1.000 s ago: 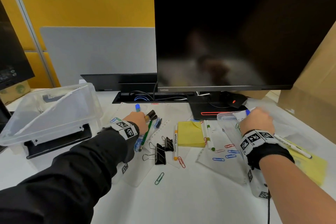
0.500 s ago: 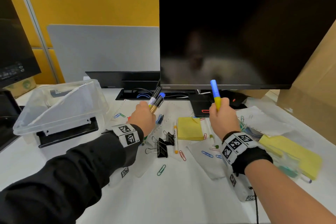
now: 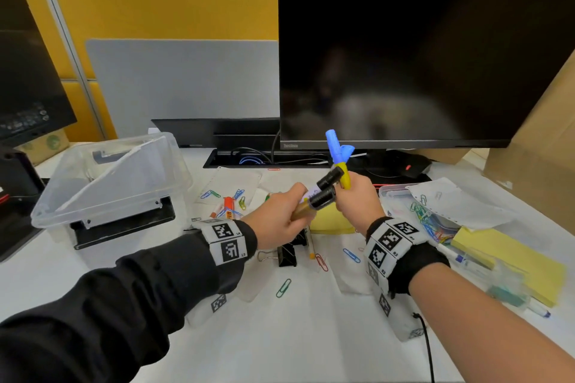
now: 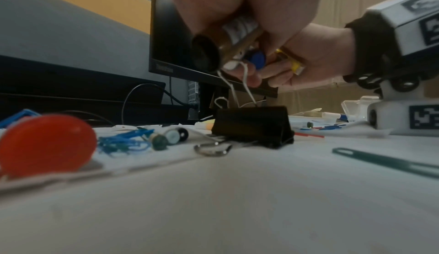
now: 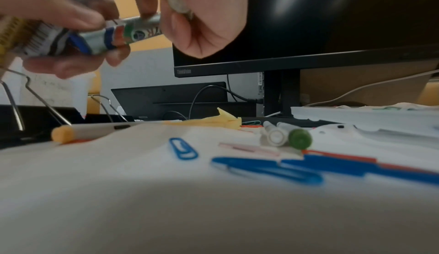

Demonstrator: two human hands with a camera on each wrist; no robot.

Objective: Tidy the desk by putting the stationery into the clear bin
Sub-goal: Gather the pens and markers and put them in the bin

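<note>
Left grip (image 3: 281, 217): closed round two black-capped markers (image 3: 322, 191), held raised over the counter (image 3: 280, 336). Right grip (image 3: 357, 196): closed round blue-capped yellow pens (image 3: 337, 155), touching the markers. Clear bin (image 3: 105, 177): well left of both grips. Binder clip (image 3: 287, 255): lain below the left grip.

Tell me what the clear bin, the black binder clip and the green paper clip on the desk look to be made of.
Clear bin: probably thin glossy plastic; the printer shows through its walls.
Black binder clip: looks like black-coated sheet metal with bare wire handles that catch the light.
Green paper clip: bent wire with a coloured, likely vinyl, coating.
</note>
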